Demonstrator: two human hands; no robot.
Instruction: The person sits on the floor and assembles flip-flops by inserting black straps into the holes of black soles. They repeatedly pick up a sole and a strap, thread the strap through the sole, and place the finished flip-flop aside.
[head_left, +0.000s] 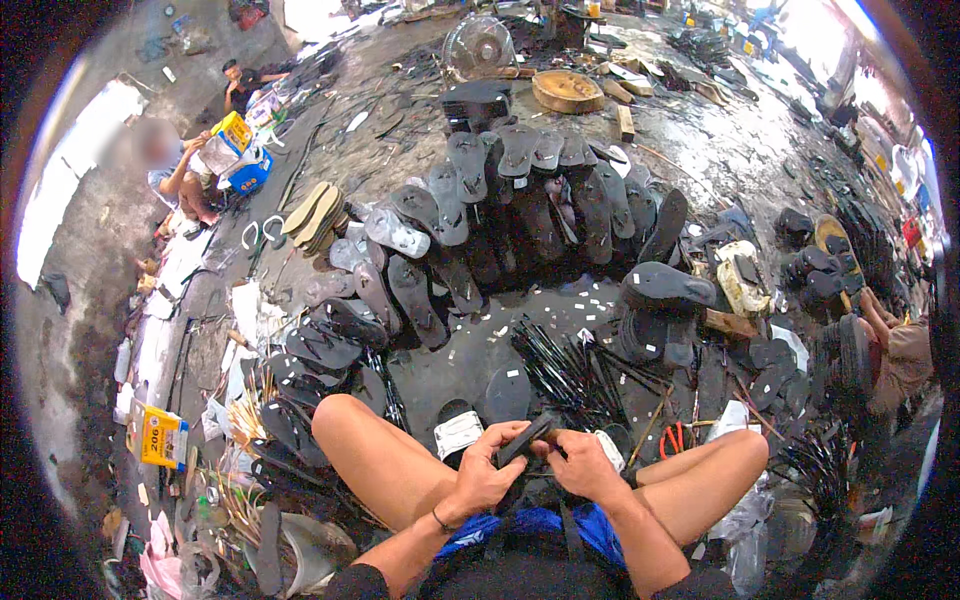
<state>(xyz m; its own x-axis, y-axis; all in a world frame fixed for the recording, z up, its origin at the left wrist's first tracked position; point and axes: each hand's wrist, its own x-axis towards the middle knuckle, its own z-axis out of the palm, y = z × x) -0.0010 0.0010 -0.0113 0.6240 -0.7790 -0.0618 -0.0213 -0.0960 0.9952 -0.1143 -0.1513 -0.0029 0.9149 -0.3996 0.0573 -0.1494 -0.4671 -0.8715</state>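
Above my lap, my left hand (492, 468) is closed round a dark flip-flop sole (526, 438) that is tilted on edge. My right hand (582, 464) pinches at the sole's right side; its fingertips are partly hidden, and a black strap may be there too. Just beyond my hands a grey sole (508, 392) lies on the floor. To its right is a bundle of thin black straps (560, 372). Rows of dark flip-flops (410, 290) stand in an arc in front of me.
Red-handled scissors (672, 438) lie by my right knee. A stack of black soles (650, 320) rises to the right. Farther off stand a fan (478, 48) and a round wooden block (568, 90). Other people (180, 180) sit at far left; another person's arm (880, 320) shows at right.
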